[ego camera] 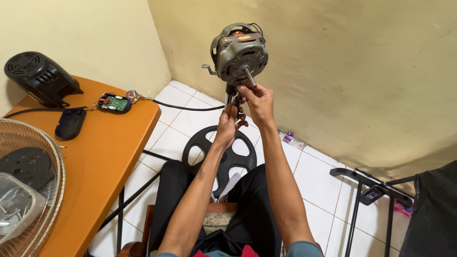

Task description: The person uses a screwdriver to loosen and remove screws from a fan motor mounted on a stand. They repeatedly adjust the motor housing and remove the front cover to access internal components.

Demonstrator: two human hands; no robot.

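Head view: both hands are raised in front of the person, working at the neck of a bare fan motor [239, 53] that sits on top of a stand [231, 96]. The left hand [227, 124] has its fingers curled around the stand, just below the motor. The right hand [257, 101] is just beside and above it, fingertips pinched at the motor's underside, close under the shaft [250, 77] that points toward the camera. Below the fingers, on the tiled floor, lies the round black base [223, 153]. A black cable [185, 106] runs left from the fingers to a green circuit board [114, 103] on the orange table [107, 157]. Farther left are a black motor cover [40, 77] and a wire grille [35, 190].
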